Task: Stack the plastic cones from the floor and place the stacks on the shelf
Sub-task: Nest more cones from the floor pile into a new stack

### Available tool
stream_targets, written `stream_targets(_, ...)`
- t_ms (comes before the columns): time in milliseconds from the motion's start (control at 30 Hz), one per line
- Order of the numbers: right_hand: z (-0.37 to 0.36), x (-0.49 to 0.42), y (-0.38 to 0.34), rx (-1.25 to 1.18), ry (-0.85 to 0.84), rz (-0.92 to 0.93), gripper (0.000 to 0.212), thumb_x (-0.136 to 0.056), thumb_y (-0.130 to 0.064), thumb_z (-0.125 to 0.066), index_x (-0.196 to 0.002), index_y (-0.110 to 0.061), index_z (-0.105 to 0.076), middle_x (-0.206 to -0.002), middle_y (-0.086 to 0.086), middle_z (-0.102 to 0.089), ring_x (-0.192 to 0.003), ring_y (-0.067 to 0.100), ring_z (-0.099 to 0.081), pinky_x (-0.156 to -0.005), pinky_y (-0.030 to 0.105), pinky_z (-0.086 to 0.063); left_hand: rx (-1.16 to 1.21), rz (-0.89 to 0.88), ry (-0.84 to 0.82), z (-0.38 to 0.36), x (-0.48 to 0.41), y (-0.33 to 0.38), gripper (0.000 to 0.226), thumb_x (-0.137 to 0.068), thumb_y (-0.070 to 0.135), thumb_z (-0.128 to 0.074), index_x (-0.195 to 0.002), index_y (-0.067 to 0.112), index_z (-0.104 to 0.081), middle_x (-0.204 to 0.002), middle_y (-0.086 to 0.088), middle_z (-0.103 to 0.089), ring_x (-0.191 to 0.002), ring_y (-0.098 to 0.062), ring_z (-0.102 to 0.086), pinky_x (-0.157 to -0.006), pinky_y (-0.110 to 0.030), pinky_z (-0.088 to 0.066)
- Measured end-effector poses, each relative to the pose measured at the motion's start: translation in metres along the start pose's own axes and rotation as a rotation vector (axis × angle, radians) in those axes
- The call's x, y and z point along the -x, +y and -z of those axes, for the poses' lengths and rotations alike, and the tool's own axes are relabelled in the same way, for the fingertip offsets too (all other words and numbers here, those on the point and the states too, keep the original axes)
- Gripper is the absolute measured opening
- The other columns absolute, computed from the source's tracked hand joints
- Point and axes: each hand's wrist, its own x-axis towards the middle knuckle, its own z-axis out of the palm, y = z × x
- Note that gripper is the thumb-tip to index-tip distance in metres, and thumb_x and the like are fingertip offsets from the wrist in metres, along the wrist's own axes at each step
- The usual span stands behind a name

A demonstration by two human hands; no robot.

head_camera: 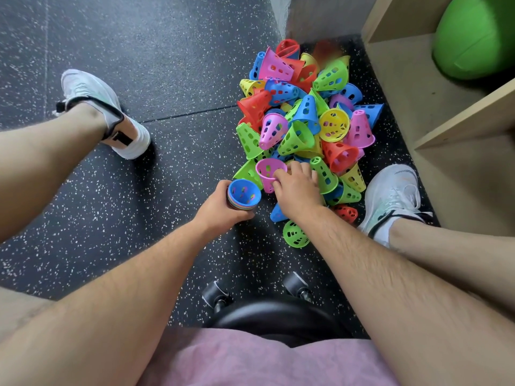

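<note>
Perforated plastic cones (303, 118), pink, blue, green, yellow and red, lie heaped beside the shelf (404, 87). The left hand (220, 207) holds a nested stack (244, 196), mouth up, blue innermost. The right hand (298, 188) grips a pink cone (269, 172) at the heap's near edge.

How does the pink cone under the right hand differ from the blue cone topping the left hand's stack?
The pink cone is loose, tilted against the pile, held by the right hand; the blue cone is nested atop a stack gripped by the left hand. Both are perforated, with open ends up.
</note>
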Motion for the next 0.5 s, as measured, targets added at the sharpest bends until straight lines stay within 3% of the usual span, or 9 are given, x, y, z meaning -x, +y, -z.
stream_targets(267,0.001,0.007,-0.005,-0.289,0.222,-0.002,0.026,-0.103,-0.03,-0.047,-0.115,-0.014,-0.063,-0.125,0.011,-0.056,-0.111,0.034,-0.05,-0.096,0.046,-0.042,0.03,0.01,0.08,0.001,-0.006,0.004,0.067,-0.07,0.031,-0.092,-0.121,0.03,-0.048,-0.108,0.016,-0.068,-0.099,-0.009,-0.068,-0.093,-0.037,-0.054)
stream_targets(400,0.003,0.005,-0.014,-0.367,0.276,-0.007,0.033,-0.101,-0.033,-0.043,-0.117,-0.013,-0.063,-0.133,0.012,-0.054,-0.116,0.034,-0.05,-0.096,0.047,-0.044,0.011,0.017,0.113,0.002,-0.005,0.001,0.066,-0.07,0.03,-0.091,-0.121,0.029,-0.048,-0.107,0.016,-0.067,-0.098,-0.009,-0.068,-0.086,-0.034,-0.054)
stream_targets(500,0.006,0.003,-0.023,-0.402,0.319,0.042,0.037,-0.099,-0.037,-0.039,-0.113,-0.014,-0.064,-0.127,0.011,-0.057,-0.111,0.034,-0.053,-0.091,0.046,-0.046,0.007,0.021,0.119,0.004,-0.006,-0.002,0.065,-0.071,0.028,-0.091,-0.119,0.031,-0.048,-0.103,0.021,-0.065,-0.096,-0.006,-0.066,-0.077,-0.027,-0.048)
